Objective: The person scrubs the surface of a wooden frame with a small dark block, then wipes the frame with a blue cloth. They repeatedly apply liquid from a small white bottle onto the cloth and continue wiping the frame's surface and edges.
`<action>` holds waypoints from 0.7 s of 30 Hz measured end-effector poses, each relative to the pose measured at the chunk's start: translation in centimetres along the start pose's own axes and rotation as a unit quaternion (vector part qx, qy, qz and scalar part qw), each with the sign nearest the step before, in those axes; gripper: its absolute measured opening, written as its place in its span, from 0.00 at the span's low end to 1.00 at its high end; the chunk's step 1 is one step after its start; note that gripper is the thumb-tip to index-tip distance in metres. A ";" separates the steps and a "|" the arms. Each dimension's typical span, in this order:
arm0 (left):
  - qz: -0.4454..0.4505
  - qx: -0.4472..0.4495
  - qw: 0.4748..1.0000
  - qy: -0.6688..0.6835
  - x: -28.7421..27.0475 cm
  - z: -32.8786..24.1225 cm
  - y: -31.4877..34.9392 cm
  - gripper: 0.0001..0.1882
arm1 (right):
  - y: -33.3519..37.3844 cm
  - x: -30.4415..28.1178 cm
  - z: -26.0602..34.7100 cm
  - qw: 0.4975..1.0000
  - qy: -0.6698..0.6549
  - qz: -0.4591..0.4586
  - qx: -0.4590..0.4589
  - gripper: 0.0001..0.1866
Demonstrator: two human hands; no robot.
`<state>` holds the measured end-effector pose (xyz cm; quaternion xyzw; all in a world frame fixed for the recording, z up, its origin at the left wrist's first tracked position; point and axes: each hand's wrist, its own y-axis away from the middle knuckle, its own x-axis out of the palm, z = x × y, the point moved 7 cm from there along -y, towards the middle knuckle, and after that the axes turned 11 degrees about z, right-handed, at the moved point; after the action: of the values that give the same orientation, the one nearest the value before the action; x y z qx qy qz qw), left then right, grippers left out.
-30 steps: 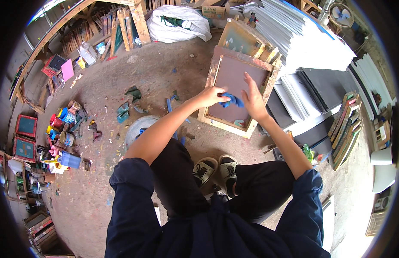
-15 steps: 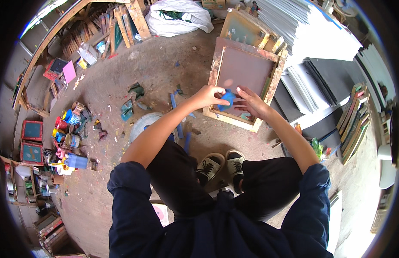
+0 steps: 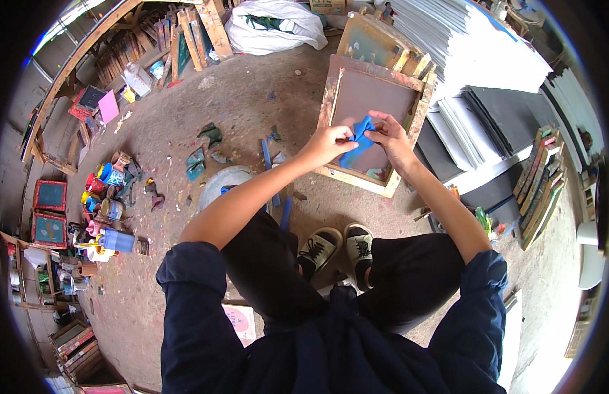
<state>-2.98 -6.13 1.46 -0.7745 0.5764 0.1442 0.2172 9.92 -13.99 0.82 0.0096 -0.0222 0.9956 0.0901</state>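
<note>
Both left hand and right hand pinch a blue cloth, seemingly for unfolding, which next calls for even tension.

Cans and scraps on stained floor

Cloth: blue | frame: lt brn, paint-stained | mesh: grey-mauve | sleeves: dk blue

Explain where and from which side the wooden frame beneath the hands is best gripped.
The wooden frame is probably best gripped by its left rail, coming from the left: the rail is a straight bar standing proud of the flat panel inside. Floor borders that side, whereas white boards lie near the right.
</note>
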 end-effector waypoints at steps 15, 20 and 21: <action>-0.022 -0.082 0.991 0.106 -4.3 6.3 1.0 0.09 | -1.6 -0.3 -4.3 0.956 0.271 0.078 0.081 0.42; -0.026 -0.162 0.955 0.248 -4.9 7.2 1.6 0.07 | -4.3 5.0 -5.2 0.977 0.029 0.195 0.083 0.40; -0.025 -0.188 0.946 0.263 -5.1 7.7 2.1 0.07 | -4.5 5.2 -5.7 0.978 -0.003 0.187 0.094 0.32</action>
<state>-6.26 1.48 -3.15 -0.8256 0.5562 0.0359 -0.0880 5.54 -8.37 -4.56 0.0166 0.0694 0.9925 -0.0988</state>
